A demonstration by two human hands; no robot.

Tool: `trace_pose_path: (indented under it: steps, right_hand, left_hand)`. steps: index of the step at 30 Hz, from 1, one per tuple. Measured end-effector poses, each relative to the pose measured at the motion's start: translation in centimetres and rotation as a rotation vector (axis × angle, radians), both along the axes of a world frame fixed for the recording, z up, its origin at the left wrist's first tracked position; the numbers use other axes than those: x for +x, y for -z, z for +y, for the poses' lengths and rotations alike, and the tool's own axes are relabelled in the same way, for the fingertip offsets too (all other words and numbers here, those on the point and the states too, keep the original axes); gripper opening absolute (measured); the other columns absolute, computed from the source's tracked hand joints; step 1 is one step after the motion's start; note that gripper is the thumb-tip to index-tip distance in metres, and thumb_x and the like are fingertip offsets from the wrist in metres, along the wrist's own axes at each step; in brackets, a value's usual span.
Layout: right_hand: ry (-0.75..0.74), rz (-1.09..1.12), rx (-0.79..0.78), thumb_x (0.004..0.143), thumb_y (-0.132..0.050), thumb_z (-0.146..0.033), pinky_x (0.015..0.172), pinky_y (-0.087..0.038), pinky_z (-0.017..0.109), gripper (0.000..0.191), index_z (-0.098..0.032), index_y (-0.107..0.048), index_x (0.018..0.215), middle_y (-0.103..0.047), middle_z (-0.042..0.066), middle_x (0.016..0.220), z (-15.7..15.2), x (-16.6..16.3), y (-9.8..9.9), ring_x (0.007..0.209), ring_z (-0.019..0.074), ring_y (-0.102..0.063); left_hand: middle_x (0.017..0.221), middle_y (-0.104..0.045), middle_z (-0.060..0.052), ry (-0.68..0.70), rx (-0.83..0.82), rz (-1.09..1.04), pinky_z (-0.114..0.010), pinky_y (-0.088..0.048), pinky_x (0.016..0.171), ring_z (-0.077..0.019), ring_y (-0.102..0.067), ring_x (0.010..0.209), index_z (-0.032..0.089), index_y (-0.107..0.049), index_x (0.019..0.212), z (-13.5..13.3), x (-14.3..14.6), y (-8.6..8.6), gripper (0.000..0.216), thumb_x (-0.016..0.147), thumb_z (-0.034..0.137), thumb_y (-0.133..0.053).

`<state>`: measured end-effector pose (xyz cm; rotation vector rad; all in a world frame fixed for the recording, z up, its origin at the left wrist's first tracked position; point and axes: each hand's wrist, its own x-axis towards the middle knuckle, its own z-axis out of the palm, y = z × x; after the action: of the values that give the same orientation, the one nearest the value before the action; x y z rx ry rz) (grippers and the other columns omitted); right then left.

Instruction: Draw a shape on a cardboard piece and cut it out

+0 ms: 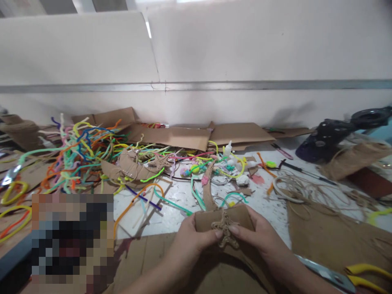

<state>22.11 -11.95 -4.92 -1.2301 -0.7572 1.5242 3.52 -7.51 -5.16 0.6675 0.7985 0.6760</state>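
Observation:
A piece of brown cardboard (203,220) is held up in front of me between both hands. On its face lies a star-shaped coil of twine (226,232). My left hand (189,239) grips the cardboard's left side, its thumb pressing on the star's left part. From the other side my right hand (262,233) grips the same piece, with its thumb on the star's right part. The fingers behind the cardboard are hidden. Just beyond it, a curved cardboard strip (208,192) carries a small pink bit.
Tangled, colourful pipe cleaners (79,151) heap up at left. Yellow-handled scissors (343,281) lie by my right forearm. Loose twine (318,192) spreads at right near a dark tape dispenser-like object (321,139). A white glue bottle (227,150) stands mid-table; cardboard sheets (241,136) lean along the wall.

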Motion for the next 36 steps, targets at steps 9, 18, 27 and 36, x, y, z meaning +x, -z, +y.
trace_pose_path:
  steps: [9,18,27,36]
  right_hand:
    - [-0.026,-0.005,-0.015,0.074,-0.092,-0.05,0.082,-0.057,0.039,0.047,-0.024,-0.065,0.102,-0.079,0.001,0.091,0.0,0.0,0.1,0.084,0.0271,-0.074]
    - [-0.19,-0.335,0.047,0.078,-0.085,-0.048,0.078,-0.053,0.037,0.051,-0.027,-0.058,0.117,-0.074,0.001,0.097,0.0,1.1,0.2,0.09,0.0276,-0.07]
    - [-0.416,-1.013,0.257,0.087,-0.069,-0.033,0.091,-0.046,0.045,0.027,-0.022,-0.069,0.112,-0.06,0.008,0.114,-0.1,1.9,-1.0,0.105,0.0307,-0.061]
    - [-0.505,-1.049,0.282,0.096,-0.064,-0.038,0.094,-0.048,0.049,0.03,-0.021,-0.066,0.12,-0.059,0.011,0.12,-0.5,2.2,-1.1,0.109,0.0315,-0.061]
  left_hand:
    - [0.094,-0.079,-0.015,0.015,-0.016,0.002,-0.035,-0.057,0.079,-0.025,-0.073,0.08,0.01,-0.075,0.109,0.2,0.0,-0.7,0.065,0.059,0.043,-0.1]
    - [0.08,-0.07,-0.001,0.172,0.209,0.309,-0.028,-0.048,0.064,-0.0195,-0.066,0.07,0.022,-0.056,0.1,1.8,-1.8,-0.7,0.055,0.063,0.04,-0.092]
    - [0.111,-0.069,-0.007,0.422,1.024,1.066,-0.04,-0.052,0.089,-0.0283,-0.065,0.103,0.022,-0.067,0.105,0.6,-2.1,-3.0,0.021,0.086,0.031,-0.071]
    - [0.155,-0.057,-0.02,0.618,1.512,1.181,-0.057,-0.049,0.113,-0.0401,-0.053,0.142,0.019,-0.052,0.15,-4.3,-5.7,-2.5,0.079,0.082,0.05,-0.08]
